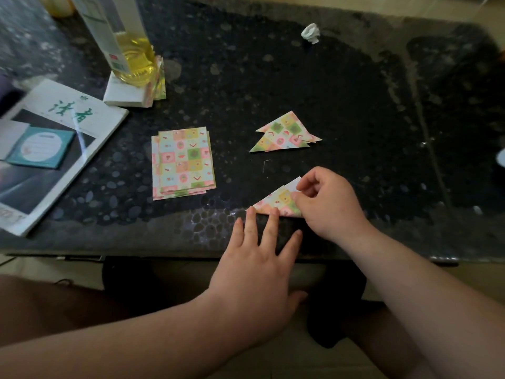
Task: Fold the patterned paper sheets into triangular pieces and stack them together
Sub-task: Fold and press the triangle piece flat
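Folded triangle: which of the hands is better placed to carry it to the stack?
Probably right: the right hand pinches the triangle and lies nearer the stack; the left hand only presses its near edge with straight fingers.

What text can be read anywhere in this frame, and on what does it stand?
"读者", green brush characters: cover of the magazine.
bottle label: print too blurred to read.
teal card lying on the magazine: lines too small to read.
patterned sheets: pictures and chevrons only, no words.
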A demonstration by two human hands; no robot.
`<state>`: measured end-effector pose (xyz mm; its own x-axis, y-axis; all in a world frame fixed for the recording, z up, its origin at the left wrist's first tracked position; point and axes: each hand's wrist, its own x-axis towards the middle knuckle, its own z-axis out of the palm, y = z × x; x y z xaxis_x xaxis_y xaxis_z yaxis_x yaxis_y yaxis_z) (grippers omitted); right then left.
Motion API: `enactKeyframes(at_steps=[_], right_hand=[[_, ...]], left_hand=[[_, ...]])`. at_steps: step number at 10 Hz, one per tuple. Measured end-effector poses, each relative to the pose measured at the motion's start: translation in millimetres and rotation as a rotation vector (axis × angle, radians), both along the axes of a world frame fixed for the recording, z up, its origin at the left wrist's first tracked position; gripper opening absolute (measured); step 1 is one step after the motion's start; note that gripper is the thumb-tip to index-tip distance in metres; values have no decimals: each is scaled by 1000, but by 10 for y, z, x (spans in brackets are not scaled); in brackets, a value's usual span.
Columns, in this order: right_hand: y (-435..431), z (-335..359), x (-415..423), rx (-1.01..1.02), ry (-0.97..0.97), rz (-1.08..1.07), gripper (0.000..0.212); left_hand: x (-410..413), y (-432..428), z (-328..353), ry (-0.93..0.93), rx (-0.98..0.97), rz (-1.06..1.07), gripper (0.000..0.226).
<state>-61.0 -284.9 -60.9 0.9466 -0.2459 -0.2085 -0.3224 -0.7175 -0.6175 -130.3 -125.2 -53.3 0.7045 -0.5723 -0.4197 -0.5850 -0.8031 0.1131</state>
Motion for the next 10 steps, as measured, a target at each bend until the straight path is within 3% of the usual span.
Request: enactKeyframes(at_steps=[10], right_hand=[[1, 18, 32, -30, 45, 40, 16]], left_hand=[[6, -7, -4, -15, -20, 8, 89]])
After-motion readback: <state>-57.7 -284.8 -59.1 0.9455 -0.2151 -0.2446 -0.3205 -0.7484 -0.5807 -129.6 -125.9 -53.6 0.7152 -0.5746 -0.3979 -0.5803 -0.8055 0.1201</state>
